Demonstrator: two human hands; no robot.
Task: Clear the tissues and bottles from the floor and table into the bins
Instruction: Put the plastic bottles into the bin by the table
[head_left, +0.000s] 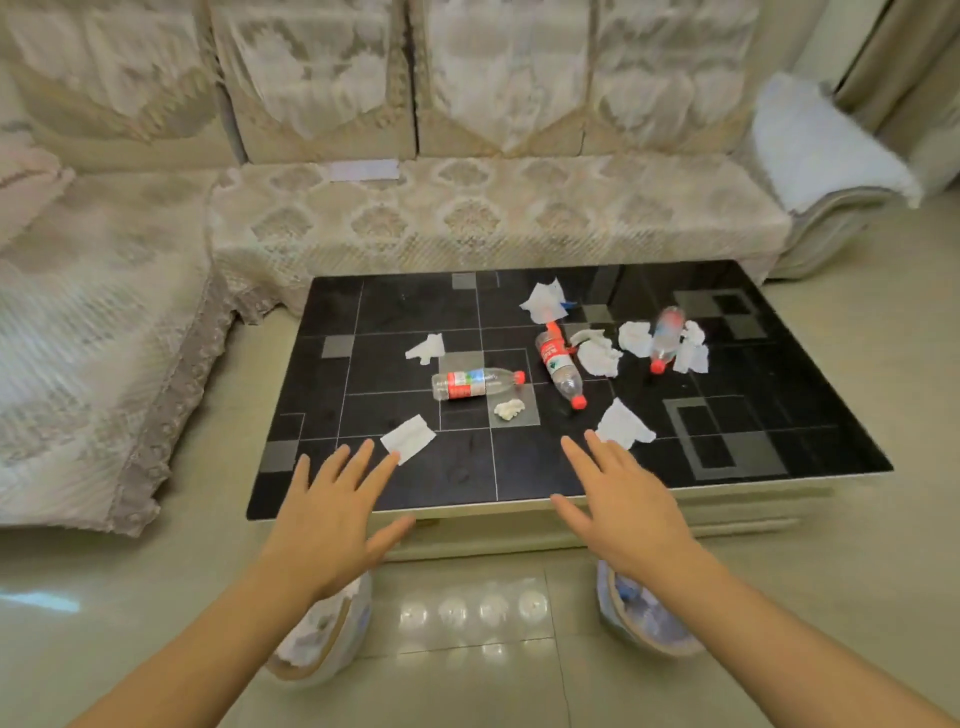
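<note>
A black tiled coffee table (415, 312) carries three plastic bottles with red caps: one lying at the middle (475, 383), one slanted beside it (560, 369), and one at the right (666, 338). Several white tissues lie among them, including a flat one (408, 438) by my left fingertips and a crumpled one (623, 426) just past my right fingertips. My left hand (332, 514) and my right hand (623, 509) hover over the table's near edge, both open with fingers spread and holding nothing. Two bins stand on the floor below my arms, a left bin (317, 644) and a right bin (644, 618), partly hidden.
A cream patterned sofa (467, 208) wraps around the far and left sides of the table. A white fluffy throw (821, 140) covers its right armrest. Glossy floor tiles (467, 613) lie between the two bins.
</note>
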